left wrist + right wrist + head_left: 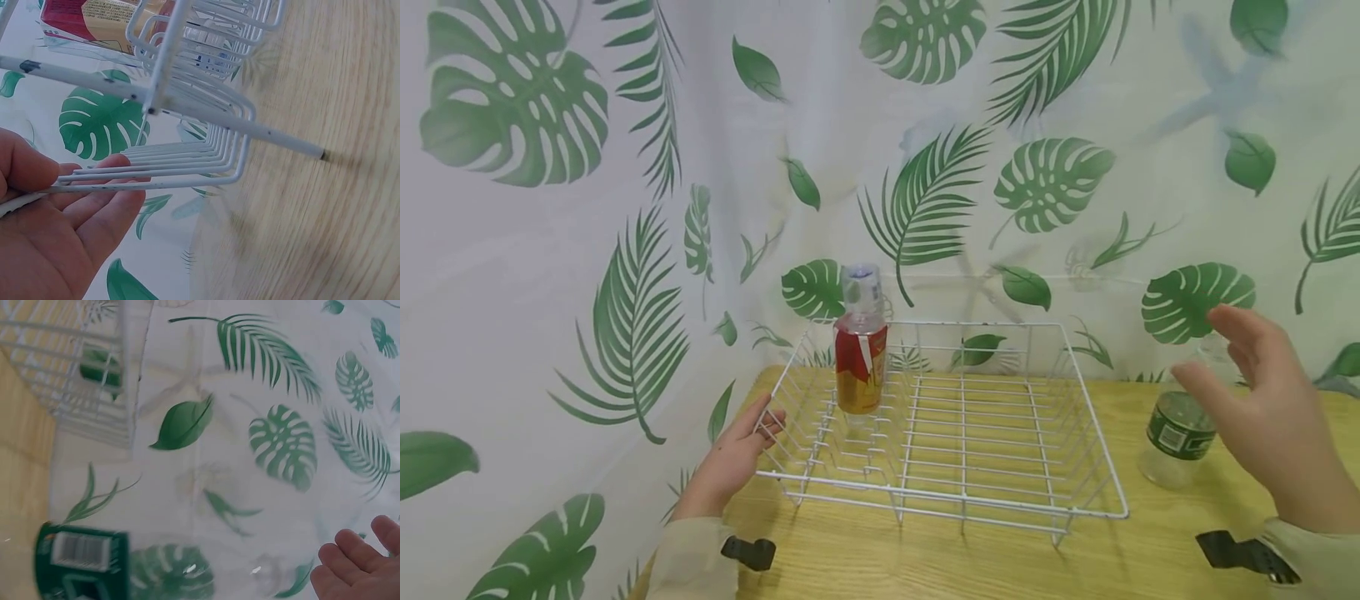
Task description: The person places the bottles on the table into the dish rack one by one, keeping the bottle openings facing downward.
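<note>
My left hand (737, 454) holds the left side of a white wire dish rack (966, 498). In the left wrist view, the thumb lies over the rim wire and the fingers (112, 212) are behind the wires. A clear bottle with a red and yellow label (861, 367) stands upright in the rack's left part, a clear cap on top. Right of the rack, a clear bottle with a dark green label (1180, 429) stands on the table. My right hand (1270, 408) is beside its top, thumb and fingers apart. A gap separates that hand from the bottle in the right wrist view.
The rack stands on a light wooden table (850, 554). A white curtain with green leaf prints (820, 167) hangs behind the table and along its left side. Black straps (748, 552) are on both wrists.
</note>
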Available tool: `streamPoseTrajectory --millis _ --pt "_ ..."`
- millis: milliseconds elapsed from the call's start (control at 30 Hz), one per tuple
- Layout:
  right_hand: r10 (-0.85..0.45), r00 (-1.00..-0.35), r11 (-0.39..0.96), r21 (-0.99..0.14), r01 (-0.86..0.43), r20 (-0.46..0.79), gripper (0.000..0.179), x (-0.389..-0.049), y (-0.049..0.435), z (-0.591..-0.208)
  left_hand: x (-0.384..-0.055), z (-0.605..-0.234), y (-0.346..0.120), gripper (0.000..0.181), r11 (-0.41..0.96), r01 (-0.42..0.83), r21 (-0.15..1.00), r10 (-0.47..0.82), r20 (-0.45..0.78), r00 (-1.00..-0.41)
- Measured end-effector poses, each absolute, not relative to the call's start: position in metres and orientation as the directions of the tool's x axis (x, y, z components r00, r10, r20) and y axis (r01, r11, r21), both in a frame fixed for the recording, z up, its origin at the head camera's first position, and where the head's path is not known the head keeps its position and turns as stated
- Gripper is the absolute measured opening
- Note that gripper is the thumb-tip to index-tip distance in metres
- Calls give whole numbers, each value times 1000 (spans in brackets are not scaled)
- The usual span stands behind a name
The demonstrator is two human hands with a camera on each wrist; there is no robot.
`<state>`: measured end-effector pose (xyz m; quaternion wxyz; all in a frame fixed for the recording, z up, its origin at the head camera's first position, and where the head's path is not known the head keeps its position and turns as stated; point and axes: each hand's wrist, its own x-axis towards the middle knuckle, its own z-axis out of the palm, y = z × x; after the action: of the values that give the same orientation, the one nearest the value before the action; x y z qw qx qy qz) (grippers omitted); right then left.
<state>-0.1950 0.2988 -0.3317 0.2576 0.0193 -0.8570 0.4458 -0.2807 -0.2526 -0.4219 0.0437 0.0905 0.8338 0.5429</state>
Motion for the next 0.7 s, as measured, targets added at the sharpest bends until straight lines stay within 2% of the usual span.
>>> streamPoseTrajectory --millis 200,333,500,700 --pt "307 -846 551 -806 -216 436 80 -189 317 -363 -280 -424 -254 63 383 108 917 196 33 -980" --pt "308 -842 534 -813 -231 442 80 -195 331 -378 -280 -427 -255 64 385 98 918 183 28 -983" --pt "240 -890 508 -831 -225 388 83 -210 349 -404 -280 -428 -255 63 387 102 917 187 30 -982" --pt "172 -955 488 -863 -132 243 93 -226 358 -431 -284 -428 -254 61 388 99 917 175 32 -984"
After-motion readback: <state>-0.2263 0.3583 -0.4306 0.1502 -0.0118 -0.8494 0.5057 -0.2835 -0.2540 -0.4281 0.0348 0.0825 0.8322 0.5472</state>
